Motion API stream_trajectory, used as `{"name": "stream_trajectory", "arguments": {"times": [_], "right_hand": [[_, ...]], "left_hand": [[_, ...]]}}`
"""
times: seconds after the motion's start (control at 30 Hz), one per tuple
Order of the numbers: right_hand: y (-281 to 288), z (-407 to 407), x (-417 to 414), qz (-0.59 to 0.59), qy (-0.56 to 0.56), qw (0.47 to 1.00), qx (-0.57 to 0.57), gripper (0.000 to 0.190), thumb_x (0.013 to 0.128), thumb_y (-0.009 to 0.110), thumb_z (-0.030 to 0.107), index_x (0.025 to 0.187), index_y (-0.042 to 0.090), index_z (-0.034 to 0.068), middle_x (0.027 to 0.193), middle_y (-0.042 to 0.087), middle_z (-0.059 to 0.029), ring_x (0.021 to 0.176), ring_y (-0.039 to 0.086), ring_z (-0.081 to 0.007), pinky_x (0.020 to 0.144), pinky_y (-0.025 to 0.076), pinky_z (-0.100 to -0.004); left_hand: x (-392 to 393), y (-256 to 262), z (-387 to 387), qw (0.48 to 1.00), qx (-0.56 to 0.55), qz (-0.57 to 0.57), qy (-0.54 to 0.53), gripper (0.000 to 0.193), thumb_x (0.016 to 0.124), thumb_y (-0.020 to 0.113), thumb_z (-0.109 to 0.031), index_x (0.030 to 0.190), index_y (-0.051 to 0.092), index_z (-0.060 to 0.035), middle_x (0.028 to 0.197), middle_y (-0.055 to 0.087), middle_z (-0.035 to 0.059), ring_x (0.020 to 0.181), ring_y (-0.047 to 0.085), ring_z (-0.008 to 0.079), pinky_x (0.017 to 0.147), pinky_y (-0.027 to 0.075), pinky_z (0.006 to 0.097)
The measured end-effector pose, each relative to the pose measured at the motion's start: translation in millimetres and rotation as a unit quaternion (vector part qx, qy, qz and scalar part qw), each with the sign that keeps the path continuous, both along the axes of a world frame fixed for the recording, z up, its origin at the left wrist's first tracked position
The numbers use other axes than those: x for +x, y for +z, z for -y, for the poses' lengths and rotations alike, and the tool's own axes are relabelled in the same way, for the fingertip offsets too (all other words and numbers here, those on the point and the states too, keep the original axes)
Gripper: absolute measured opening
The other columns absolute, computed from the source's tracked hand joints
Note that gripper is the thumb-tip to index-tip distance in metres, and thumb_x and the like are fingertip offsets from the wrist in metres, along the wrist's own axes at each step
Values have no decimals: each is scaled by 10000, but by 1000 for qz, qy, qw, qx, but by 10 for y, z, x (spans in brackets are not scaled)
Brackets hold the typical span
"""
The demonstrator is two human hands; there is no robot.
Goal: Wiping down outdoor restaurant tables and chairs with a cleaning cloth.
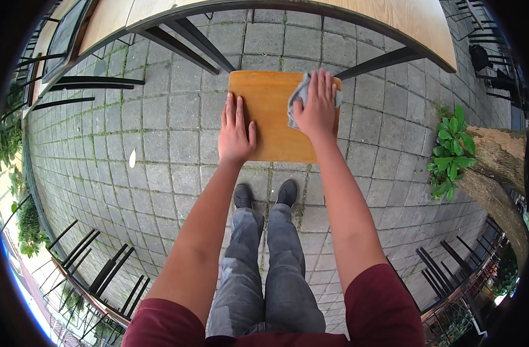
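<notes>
A wooden stool top [273,117], orange-brown and roughly square, is in front of me at the middle of the head view. My right hand [318,104] lies with its palm down on a grey cloth [298,113], pressing it against the top near the right edge. The cloth shows around the palm and the thumb. My left hand [237,130] rests at the left edge of the top, fingers pointing away from me and the thumb apart, with nothing visible in it. Whatever supports the top is hidden beneath it.
Beyond the stool top stands a long wooden table [394,17] with dark metal legs [377,63]. Tree trunks [492,160] with a leafy shoot [453,152] rise at the right. Grey paving [182,139] surrounds my shoes [287,193]. More tables and chairs line both sides.
</notes>
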State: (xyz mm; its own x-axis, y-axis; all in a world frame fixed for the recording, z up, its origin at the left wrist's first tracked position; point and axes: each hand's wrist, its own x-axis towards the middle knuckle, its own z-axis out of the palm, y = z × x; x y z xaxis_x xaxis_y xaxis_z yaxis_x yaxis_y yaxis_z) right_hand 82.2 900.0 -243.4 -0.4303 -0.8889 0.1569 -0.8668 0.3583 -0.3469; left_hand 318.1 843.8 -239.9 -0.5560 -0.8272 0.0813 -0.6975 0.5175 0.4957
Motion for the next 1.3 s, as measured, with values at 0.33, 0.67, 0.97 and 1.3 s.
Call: {"name": "stream_trajectory", "arguments": {"times": [0.33,0.67,0.97,1.3], "right_hand": [[278,-1051,216,73,83,993,51,841,912,628,225,1659,332,-24,1749,301,-229,1644,223,-421,1335,198,-547],[-121,5,-186,-44,-39,998,-3,792,987,606,293,1640,333,-61,1733,304,-275,1637,181,-481,1339,146,-573],[209,-667,619,78,161,983,38,835,952,621,246,1670,298,-35,1763,262,-240,1656,190,-413,1345,152,-544],[-52,-227,-340,-3,-24,1000,10,791,981,606,228,1658,306,-50,1756,267,-254,1654,182,-426,1347,154,-538]], "left_hand": [[336,-269,-160,910,301,-182,218,395,1175,476,-334,1311,588,20,1159,720,222,1064,693,286,950,529,433],[386,-436,-206,863,364,-271,222,587,1198,381,-417,1381,633,81,1314,729,169,1234,635,207,1090,473,352],[340,-431,-216,892,307,-228,239,564,1192,382,-403,1250,673,77,1084,769,244,1035,719,274,945,533,403],[346,-428,-215,895,304,-228,231,569,1190,372,-414,1199,676,67,1048,748,276,976,716,345,895,531,425]]}}
